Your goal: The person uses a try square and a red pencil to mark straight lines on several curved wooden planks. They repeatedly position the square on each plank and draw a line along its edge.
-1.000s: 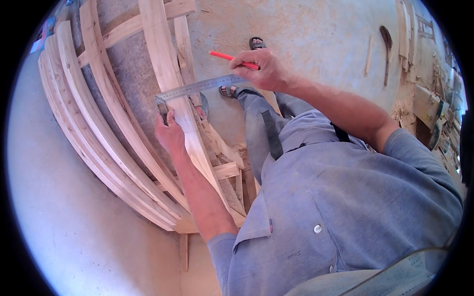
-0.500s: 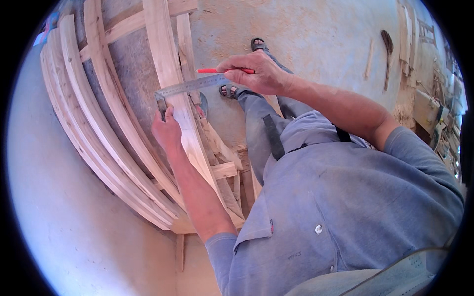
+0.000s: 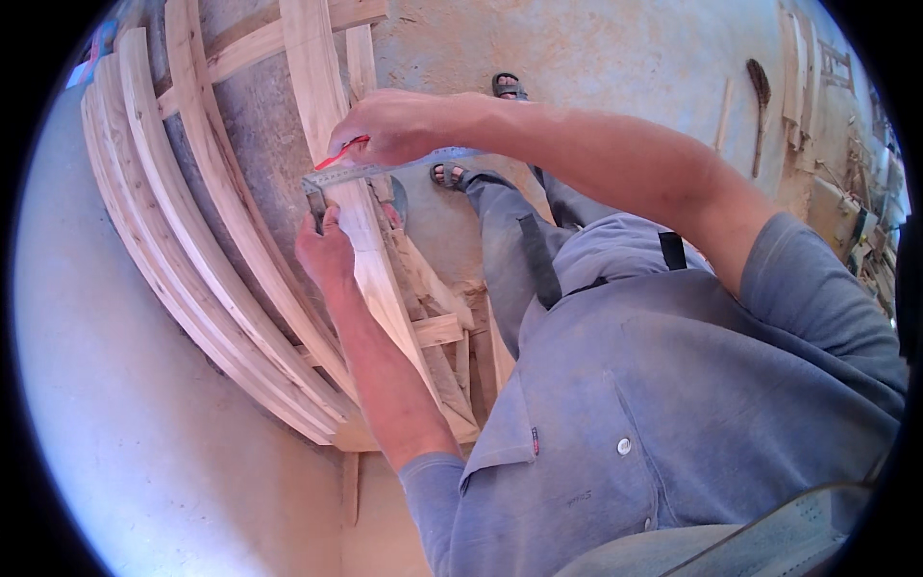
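Note:
My left hand (image 3: 327, 252) grips the short stock of a metal try square (image 3: 332, 177) against the left edge of a pale wooden board (image 3: 370, 264). The square's marked blade lies across the board and sticks out past its right edge. In my right hand (image 3: 383, 127) is a red pencil (image 3: 338, 154), its tip down at the board just beyond the blade. My right hand and forearm cover part of the board and of the blade.
Several long pale boards (image 3: 183, 231) lie side by side on the left, next to the wall (image 3: 106, 385). A crosspiece (image 3: 260, 53) runs beneath the board. A brush-like tool (image 3: 759, 96) lies on the floor at the far right, near more planks (image 3: 793, 67).
My right hand has moved left with the red pencil, from the blade's far end to the board. The pencil now points down at the wood. My left hand and the square stay put.

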